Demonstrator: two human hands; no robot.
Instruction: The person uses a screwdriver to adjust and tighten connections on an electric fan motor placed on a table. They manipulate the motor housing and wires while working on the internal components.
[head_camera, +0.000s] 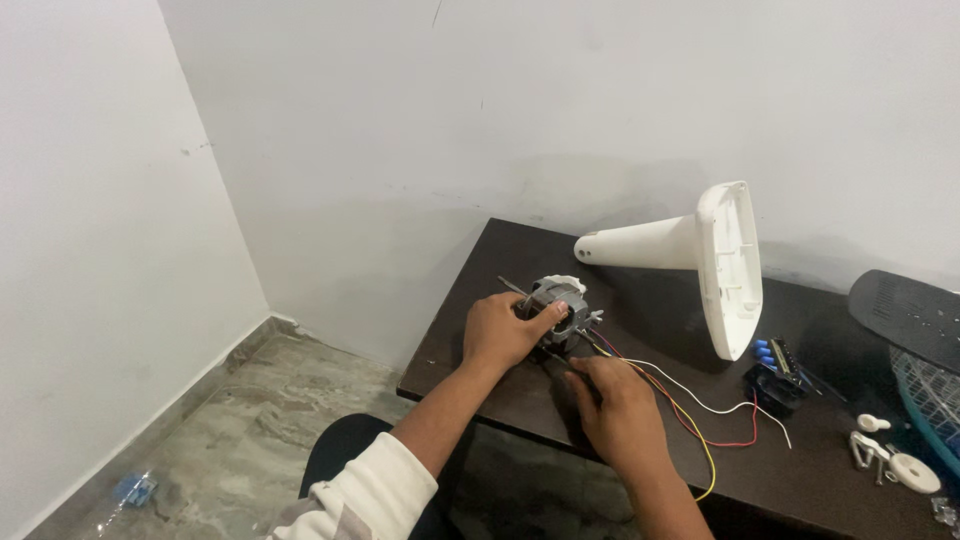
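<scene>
Entry: one package seen. Small crumpled packet (133, 489), clear plastic with blue inside, flat on the stone floor (250, 430) near the foot of the left wall, well apart from the dark table (520, 400). Contents not resolvable. Clear crinkled bits (945, 510) at the table's near right corner: wrapper or not, cannot tell.

Grey metal fan motor (560, 305), shaft tilted, coloured wires (690, 410) trailing right, on dark table edge.

The left hand (503, 332) is held forward with its fingers (545, 316) curled and the thumb stretched out. The right hand (622, 403) is laid palm down just beside it, fingers apparently pinched together. Both forearms are extended, the left sleeve pushed back.
</scene>
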